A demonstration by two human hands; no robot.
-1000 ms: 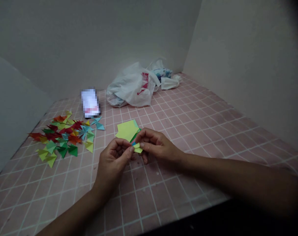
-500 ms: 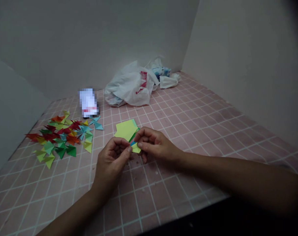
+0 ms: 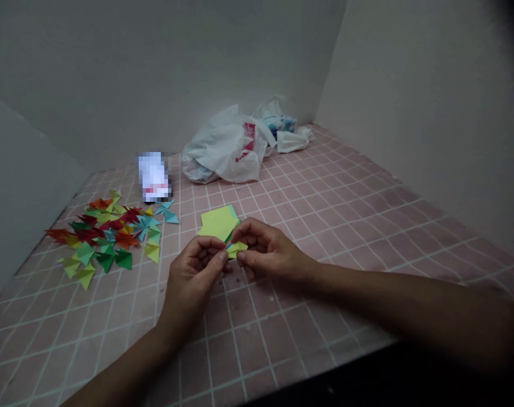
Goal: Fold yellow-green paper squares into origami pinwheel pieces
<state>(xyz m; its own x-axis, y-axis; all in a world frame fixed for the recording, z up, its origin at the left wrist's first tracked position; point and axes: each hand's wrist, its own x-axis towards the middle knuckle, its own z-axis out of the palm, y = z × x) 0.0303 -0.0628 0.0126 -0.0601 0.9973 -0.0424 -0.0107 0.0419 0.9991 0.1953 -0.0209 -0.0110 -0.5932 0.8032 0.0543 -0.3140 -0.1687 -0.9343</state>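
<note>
Between my two hands is a small piece of folded yellow paper point(image 3: 237, 249), with a bit of blue showing at its upper left edge. My left hand point(image 3: 200, 263) pinches its left end between thumb and fingers. On the other side, my right hand point(image 3: 269, 249) grips it with thumb and curled fingers. Just behind the hands lies a stack of paper sheets point(image 3: 218, 221), yellow on top with green edges peeking out. To the left is a loose heap of folded paper pieces point(image 3: 123, 240) in red, orange, yellow, green and light blue.
A phone point(image 3: 154, 176) with a lit, blurred screen stands behind the heap. White plastic bags point(image 3: 225, 150) lie crumpled against the back wall. A pink cloth with a white grid point(image 3: 345, 226) covers the table, whose dark front edge shows at lower right.
The folded yellow paper has tilted between my fingers, and its right end now points up to the right. My right thumb has shifted slightly on it. Both hands otherwise stay in place.
</note>
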